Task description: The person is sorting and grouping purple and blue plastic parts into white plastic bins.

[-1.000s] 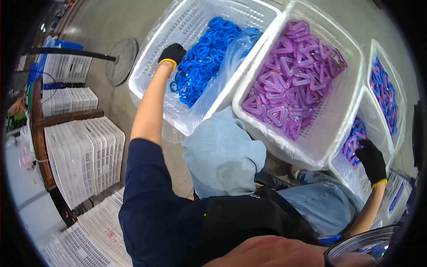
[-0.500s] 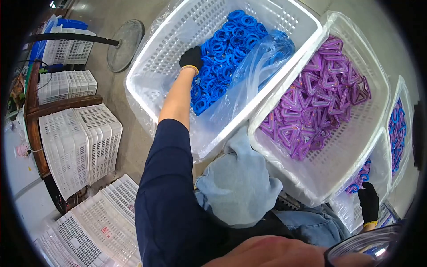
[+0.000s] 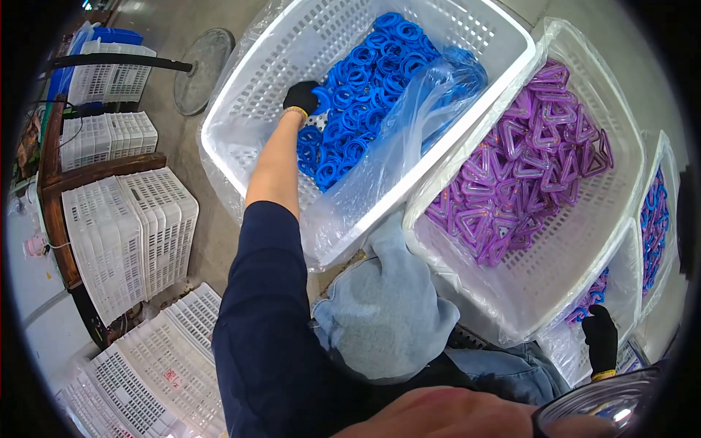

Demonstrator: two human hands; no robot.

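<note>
"Where are your fingers, and what have they got?"

"My left hand (image 3: 301, 98), in a black glove with a yellow cuff, is at the left edge of the heap of glossy blue plastic rings (image 3: 369, 98), inside a big white perforated plastic basket (image 3: 248, 120). Some blue shows right at my fingertips, but the glove's back hides the rest, so I cannot tell whether I have a grip or how wide my fingers stand."

"And the other one?"

"My right hand (image 3: 602, 343), gloved alike, is just beside the mixed blue and purple pieces (image 3: 590, 301), well apart from my left. Whether those fingers are spread or curled, I can't tell."

"How would you lift rings cleanly?"

"I'd work from this loose edge, slide my fingers under and take only a few. They could hook through one another, so a small shake low over the heap seems wise. I'd avoid the crumpled clear plastic film (image 3: 412, 124) to the right of my left fingers; it could snag."

"And the translucent purple plastic triangles (image 3: 511, 168)?"

"They lie between my two hands. I'd pass high over them, so nothing drops in."
</note>
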